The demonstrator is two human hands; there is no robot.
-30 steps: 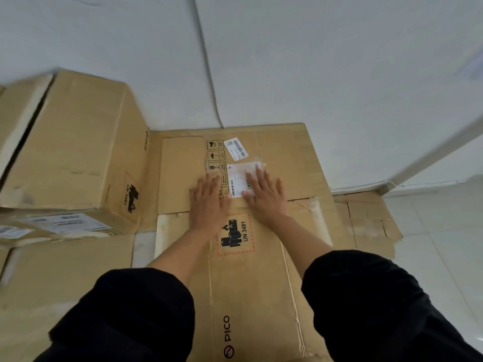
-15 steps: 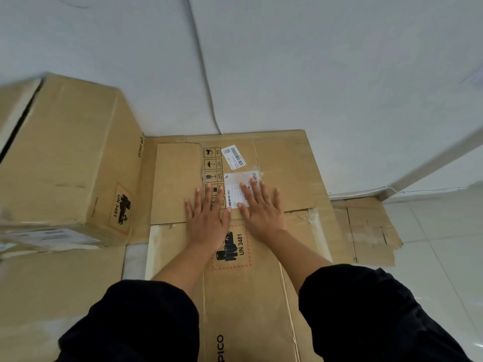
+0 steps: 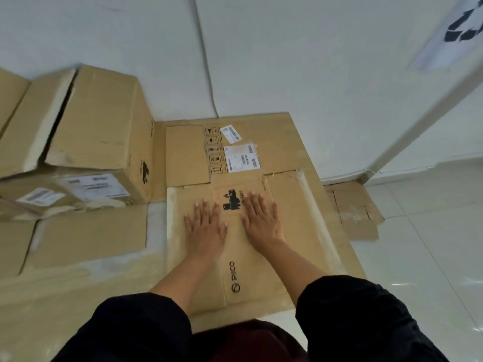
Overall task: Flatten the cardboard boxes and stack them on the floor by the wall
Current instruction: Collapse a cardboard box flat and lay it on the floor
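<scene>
A flattened brown cardboard box (image 3: 290,158) with white shipping labels and black handling symbols lies on the floor against the white wall. My left hand (image 3: 205,227) and my right hand (image 3: 261,220) rest palm down on it, side by side, fingers spread, just below the black battery symbol. Neither hand grips anything. To the left stands an unflattened cardboard box (image 3: 102,126), its top flaps partly apart. Another flat cardboard sheet (image 3: 88,239) lies in front of that box.
More flat cardboard (image 3: 355,212) sticks out from under the stack at the right. A white wall (image 3: 287,61) with a thin cable (image 3: 206,74) runs behind. White tiled floor (image 3: 418,257) spreads to the right. A paper sign (image 3: 454,30) hangs at the upper right.
Both hands have slid toward me along the flat box, from the white label down to below the battery symbol. The view has pulled back and shows more of the box.
</scene>
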